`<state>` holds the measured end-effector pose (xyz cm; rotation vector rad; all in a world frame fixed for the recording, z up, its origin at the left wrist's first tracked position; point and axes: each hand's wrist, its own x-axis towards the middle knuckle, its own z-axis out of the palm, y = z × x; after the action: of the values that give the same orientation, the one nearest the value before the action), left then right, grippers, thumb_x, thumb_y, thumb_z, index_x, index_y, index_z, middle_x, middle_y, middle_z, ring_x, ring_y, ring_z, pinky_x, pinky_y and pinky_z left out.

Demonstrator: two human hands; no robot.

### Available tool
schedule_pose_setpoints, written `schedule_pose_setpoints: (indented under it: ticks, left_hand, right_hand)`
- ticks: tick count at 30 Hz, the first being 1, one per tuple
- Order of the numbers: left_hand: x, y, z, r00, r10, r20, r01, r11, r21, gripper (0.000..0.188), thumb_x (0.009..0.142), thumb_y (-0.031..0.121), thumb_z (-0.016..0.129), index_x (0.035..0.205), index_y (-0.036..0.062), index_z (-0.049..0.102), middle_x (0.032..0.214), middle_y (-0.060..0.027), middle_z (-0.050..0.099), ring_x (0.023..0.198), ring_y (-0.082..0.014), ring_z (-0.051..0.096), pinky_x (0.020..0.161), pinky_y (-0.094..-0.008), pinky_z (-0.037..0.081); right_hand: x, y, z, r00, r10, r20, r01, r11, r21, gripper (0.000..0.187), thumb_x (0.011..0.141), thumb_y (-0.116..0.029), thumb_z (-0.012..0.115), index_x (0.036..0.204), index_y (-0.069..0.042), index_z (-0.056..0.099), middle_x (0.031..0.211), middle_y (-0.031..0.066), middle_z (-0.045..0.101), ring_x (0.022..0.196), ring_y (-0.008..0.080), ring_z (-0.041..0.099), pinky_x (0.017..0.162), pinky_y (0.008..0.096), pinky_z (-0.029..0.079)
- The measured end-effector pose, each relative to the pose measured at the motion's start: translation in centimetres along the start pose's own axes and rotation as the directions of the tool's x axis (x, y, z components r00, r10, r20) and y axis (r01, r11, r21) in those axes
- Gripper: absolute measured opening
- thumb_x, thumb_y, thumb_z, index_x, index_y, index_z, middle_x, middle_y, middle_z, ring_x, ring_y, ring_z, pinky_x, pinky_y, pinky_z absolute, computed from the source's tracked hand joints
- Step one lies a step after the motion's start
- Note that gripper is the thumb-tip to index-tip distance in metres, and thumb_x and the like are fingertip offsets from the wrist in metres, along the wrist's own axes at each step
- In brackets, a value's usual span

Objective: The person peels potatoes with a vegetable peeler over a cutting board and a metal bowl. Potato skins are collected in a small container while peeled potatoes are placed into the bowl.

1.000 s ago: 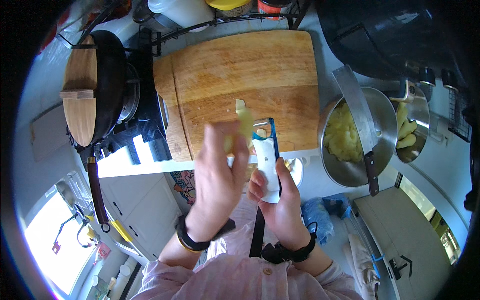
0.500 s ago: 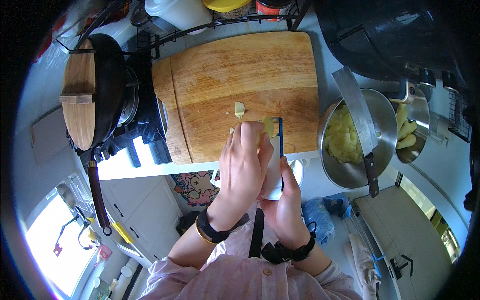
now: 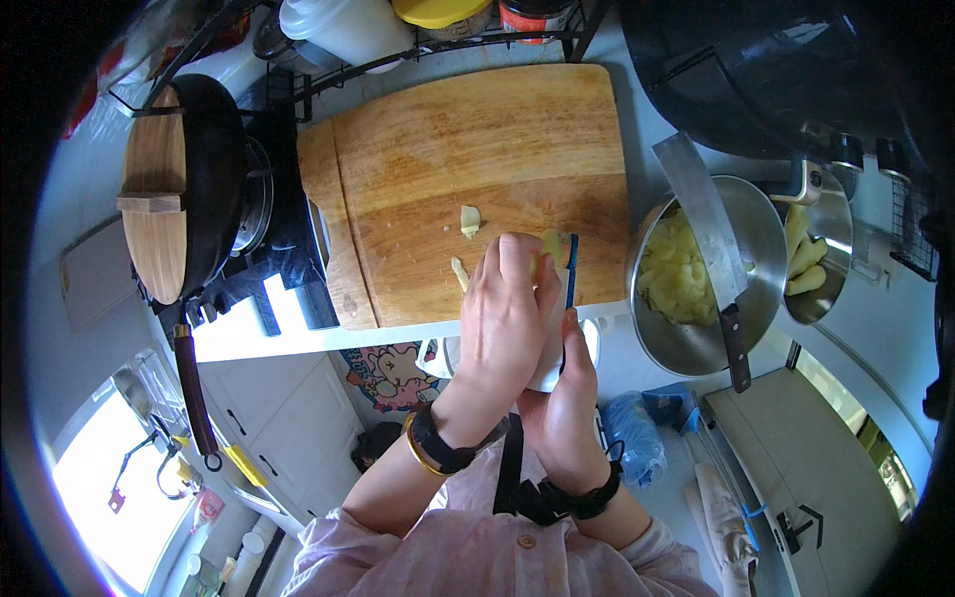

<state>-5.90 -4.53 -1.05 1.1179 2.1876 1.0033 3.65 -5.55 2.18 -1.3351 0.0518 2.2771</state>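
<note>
My left hand (image 3: 505, 303) is closed around a pale yellow piece of what looks like peeled ginger (image 3: 551, 241), most of it hidden by the fingers. It presses the piece against a white hand slicer (image 3: 550, 368) with a blue edge. From below, my right hand (image 3: 562, 403) grips the slicer, thumb along its side. Both hands are over the near edge of a wooden cutting board (image 3: 468, 129). A small pale chunk (image 3: 470, 221) and a thin strip (image 3: 460, 273) lie on the board, left of my fingers.
Right of the board, a steel pot (image 3: 766, 229) holds a yellow sliced heap (image 3: 678, 269); a cleaver (image 3: 701, 214) rests across its rim. Beside it, a small pan (image 3: 841, 259) holds knobby yellow pieces (image 3: 804, 264). A lidded wok (image 3: 214, 189) stands left. Jars (image 3: 443, 12) line the rack behind.
My left hand has shifted slightly right along with the slicer, which now shows more edge-on. The strip on the board has come into fuller view.
</note>
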Motion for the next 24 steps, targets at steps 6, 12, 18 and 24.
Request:
schedule_pose_setpoints:
  ticks: [6,12,18,24]
  left_hand:
    - [-0.2,0.2,0.7,1.000,0.020,-0.021,-0.020,1.000,-0.008,0.023,0.096,0.007,0.067,0.112,0.0007,0.052,0.097,-0.0222,0.065,0.087,-0.0454,0.066,0.074,-0.0516,0.054]
    - [0.1,-0.1,-1.3,0.998,-0.010,0.058,0.021,0.984,-0.178,0.032,0.096,0.011,0.070,0.115,0.0025,0.046,0.096,-0.0226,0.069,0.077,-0.0470,0.071,0.063,-0.0509,0.056]
    - [0.3,-0.5,-1.1,0.999,-0.050,0.004,0.050,0.994,-0.101,0.026,0.097,0.009,0.070,0.111,0.0034,0.049,0.087,-0.0203,0.069,0.071,-0.0439,0.070,0.058,-0.0488,0.055]
    - [0.1,-1.3,-0.2,0.994,0.051,-0.101,-0.056,0.997,-0.050,0.020,0.099,0.007,0.067,0.108,0.0027,0.050,0.084,-0.0210,0.068,0.069,-0.0431,0.070,0.057,-0.0482,0.054]
  right_hand:
    - [-0.3,-0.1,0.1,0.998,-0.012,-0.069,0.015,0.999,0.050,0.055,0.114,-0.051,0.039,0.150,-0.012,0.046,0.144,0.0062,0.058,0.134,0.0196,0.057,0.109,0.0401,0.049]
    - [0.3,-0.5,0.0,0.997,-0.060,-0.046,0.060,0.998,0.015,0.040,0.113,-0.047,0.045,0.111,-0.010,0.060,0.093,0.0019,0.064,0.086,0.0129,0.063,0.078,0.0330,0.050]
    - [0.8,0.3,-1.5,0.994,-0.062,0.088,0.064,0.998,-0.016,0.036,0.113,-0.046,0.048,0.125,-0.014,0.059,0.104,-0.0015,0.066,0.092,0.0107,0.064,0.078,0.0317,0.051]
    - [1.1,1.2,-1.7,0.997,-0.081,-0.016,0.081,0.997,0.009,0.034,0.113,-0.043,0.049,0.122,-0.012,0.060,0.099,-0.0006,0.065,0.087,0.0104,0.063,0.075,0.0294,0.050]
